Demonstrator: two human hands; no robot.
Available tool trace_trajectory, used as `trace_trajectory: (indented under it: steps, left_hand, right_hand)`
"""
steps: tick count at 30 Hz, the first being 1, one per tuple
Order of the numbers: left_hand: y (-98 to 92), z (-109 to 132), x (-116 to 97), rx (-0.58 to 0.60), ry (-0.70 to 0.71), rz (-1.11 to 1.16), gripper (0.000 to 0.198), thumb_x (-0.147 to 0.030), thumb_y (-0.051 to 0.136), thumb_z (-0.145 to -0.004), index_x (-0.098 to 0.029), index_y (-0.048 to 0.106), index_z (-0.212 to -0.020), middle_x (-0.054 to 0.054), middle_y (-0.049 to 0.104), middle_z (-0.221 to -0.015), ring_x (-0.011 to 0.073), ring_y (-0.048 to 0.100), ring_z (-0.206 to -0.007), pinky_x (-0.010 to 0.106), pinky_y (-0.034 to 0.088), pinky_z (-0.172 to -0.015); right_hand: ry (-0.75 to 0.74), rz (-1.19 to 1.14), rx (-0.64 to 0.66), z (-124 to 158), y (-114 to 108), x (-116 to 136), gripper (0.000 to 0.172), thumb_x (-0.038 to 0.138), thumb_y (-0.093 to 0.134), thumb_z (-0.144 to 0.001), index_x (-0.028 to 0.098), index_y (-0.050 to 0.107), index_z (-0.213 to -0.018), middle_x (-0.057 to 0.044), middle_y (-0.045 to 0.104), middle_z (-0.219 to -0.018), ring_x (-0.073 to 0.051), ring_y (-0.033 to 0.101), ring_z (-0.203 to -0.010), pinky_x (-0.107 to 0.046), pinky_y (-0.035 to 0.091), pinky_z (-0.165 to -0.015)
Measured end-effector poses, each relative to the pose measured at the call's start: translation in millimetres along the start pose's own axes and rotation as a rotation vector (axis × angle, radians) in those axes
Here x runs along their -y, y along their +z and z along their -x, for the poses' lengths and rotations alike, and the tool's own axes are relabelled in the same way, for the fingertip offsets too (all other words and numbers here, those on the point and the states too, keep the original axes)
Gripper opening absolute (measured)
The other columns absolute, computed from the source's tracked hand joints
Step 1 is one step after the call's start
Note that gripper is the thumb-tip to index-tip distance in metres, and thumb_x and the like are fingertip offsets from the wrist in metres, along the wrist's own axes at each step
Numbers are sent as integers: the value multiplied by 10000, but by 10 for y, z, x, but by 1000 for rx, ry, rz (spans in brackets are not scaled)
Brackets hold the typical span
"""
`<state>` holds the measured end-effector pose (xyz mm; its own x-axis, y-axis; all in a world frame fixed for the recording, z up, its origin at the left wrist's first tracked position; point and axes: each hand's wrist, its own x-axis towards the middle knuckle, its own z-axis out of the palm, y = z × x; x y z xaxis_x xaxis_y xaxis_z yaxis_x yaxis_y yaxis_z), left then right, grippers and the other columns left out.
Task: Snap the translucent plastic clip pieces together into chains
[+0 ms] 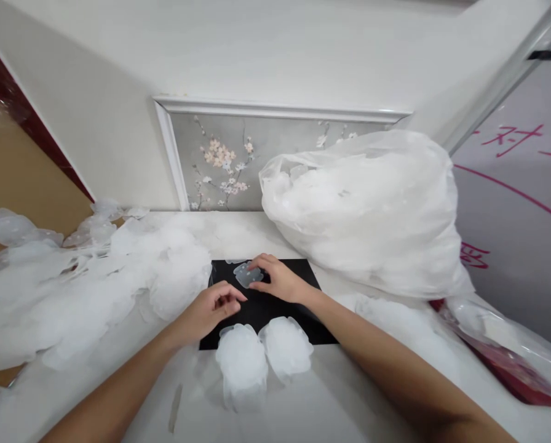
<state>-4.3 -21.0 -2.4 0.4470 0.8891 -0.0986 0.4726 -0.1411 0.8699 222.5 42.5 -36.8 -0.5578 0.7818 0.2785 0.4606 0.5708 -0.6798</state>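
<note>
A thin, translucent rounded piece with small pale dots (245,276) lies on a black mat (257,306). My right hand (278,280) reaches over its right side, thumb and fingers apart; whether the fingertips touch it is hard to tell. Lower left, over the mat's left side, my left hand (215,311) is loosely curled, with index finger and thumb a little apart and nothing visible between them. Another translucent piece (236,261) shows partly at the mat's back edge. Two stacks of such pieces, a left one (242,363) and a right one (287,349), overlap the front edge.
A large heap of the translucent pieces (95,283) spreads over the left of the white table (303,406). At the back right a bulging white plastic bag (368,215) leans near the wall. A red item under clear plastic (510,363) lies at the right edge.
</note>
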Motion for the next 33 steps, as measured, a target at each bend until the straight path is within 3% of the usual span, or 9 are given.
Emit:
trace_trajectory:
  steps: [3, 5, 10, 13, 15, 17, 21, 25, 33]
  left_hand:
    - [-34, -78, 146, -189, -49, 30, 346, -486, 474, -893, -206, 671, -939, 28, 625, -856, 177, 567, -780, 300, 451, -703]
    - [-54, -120, 218, -265, -82, 63, 340, -480, 482, -877, -197, 666, -924, 38, 646, -862, 187, 587, -781, 300, 466, -680]
    - [-63, -126, 259, -331, -59, 90, 280, -423, 520, -846, -200, 662, -939, 47, 651, -894, 201, 614, -821, 328, 512, -715]
    - [-46, -102, 257, -449, 38, 49, 304, -356, 622, -791, -228, 629, -1067, 69, 618, -1117, 237, 586, -1070, 374, 496, -899]
    - [-34, -100, 267, -540, 88, 69, 484, -322, 692, -744, -249, 555, -1203, 81, 534, -1317, 251, 487, -1262, 398, 402, -1050]
    - [-26, -108, 275, -543, 68, 192, 606, -342, 725, -732, -253, 481, -1279, 93, 509, -1374, 258, 464, -1301, 419, 364, -1086]
    - [-22, -117, 251, -317, -105, 561, 466, -456, 746, -720, -170, 586, -1051, 86, 679, -1006, 249, 643, -983, 419, 490, -920]
    - [-32, -91, 177, -241, -207, 662, 385, -418, 818, -657, -156, 649, -884, 51, 688, -893, 211, 651, -883, 372, 506, -866]
    - [-65, -89, 122, -194, -269, 723, 478, -546, 593, -853, -168, 631, -1143, 126, 707, -1077, 232, 676, -959, 356, 512, -854]
  right_hand:
    - [-176, 357, 25, -122, 156, -13, 441, 244, 666, -833, 180, 555, -1255, -158, 511, -1371, -305, 525, -1159, -498, 436, -987]
    - [-215, 484, 50, -247, 205, -25, 448, 139, 580, -861, 163, 519, -1304, -177, 467, -1424, -296, 537, -1155, -488, 443, -989]
    - [-60, 437, 83, -606, 191, -35, 309, -22, 481, -823, 144, 658, -1015, -142, 670, -1045, -257, 602, -1014, -389, 466, -920]
    - [-15, 400, 2, -682, 148, 27, 215, 33, 520, -831, 154, 668, -931, -116, 680, -952, -245, 617, -960, -365, 465, -886]
    - [51, 205, -45, -632, 120, 99, 146, 123, 540, -854, 154, 663, -927, -77, 679, -865, -216, 628, -848, -330, 485, -789]
    - [129, -197, 4, -514, 97, 179, 108, 239, 600, -845, 152, 659, -874, -24, 654, -750, -174, 609, -718, -290, 483, -688]
    - [308, -839, 124, -206, 76, 271, 298, 346, 816, -658, 162, 677, -846, 17, 647, -710, -144, 602, -674, -267, 483, -660]
    - [524, -1159, 97, 22, 81, 168, 441, 422, 833, -661, 162, 693, -989, -51, 713, -873, -189, 686, -785, -314, 531, -754]
    - [603, -1366, 135, 135, 48, -79, 580, 661, 504, -870, 139, 637, -1087, -146, 714, -1009, -250, 700, -971, -402, 550, -858]
